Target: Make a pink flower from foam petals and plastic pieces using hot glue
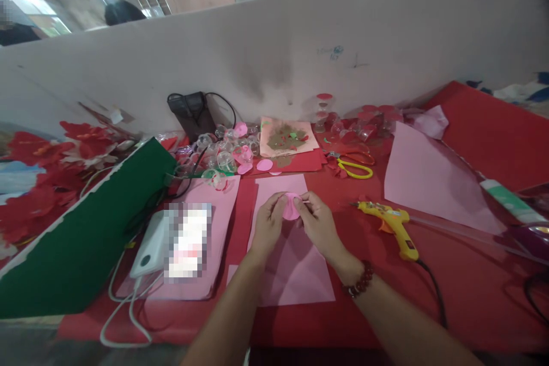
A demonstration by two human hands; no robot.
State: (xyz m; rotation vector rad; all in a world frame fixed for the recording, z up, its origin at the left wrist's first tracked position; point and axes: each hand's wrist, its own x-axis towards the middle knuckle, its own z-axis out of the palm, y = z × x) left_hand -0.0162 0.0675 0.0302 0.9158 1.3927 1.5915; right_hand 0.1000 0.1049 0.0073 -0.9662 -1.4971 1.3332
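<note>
Between my two hands is a round pink paper disc [292, 207], held over a pink sheet [295, 280] on the red table. My left hand [269, 219] pinches its left edge, and my right hand [316, 219] grips the right edge, with both thumbs on the face towards me. A shallow crease or bend shows near the disc's middle. Beyond my hands, more pink discs [265, 165] lie by a heap of clear plastic cups [226, 159]. A yellow glue gun [392, 223] lies on its side to the right.
Yellow-handled scissors [355, 170] lie behind the glue gun. On the left are a white power bank [150, 246] with cables, a pixelated phone, and a green board [94, 234]. A black bag [193, 114] leans on the white partition [257, 57]. Red-topped cups [369, 123] stand at the back right.
</note>
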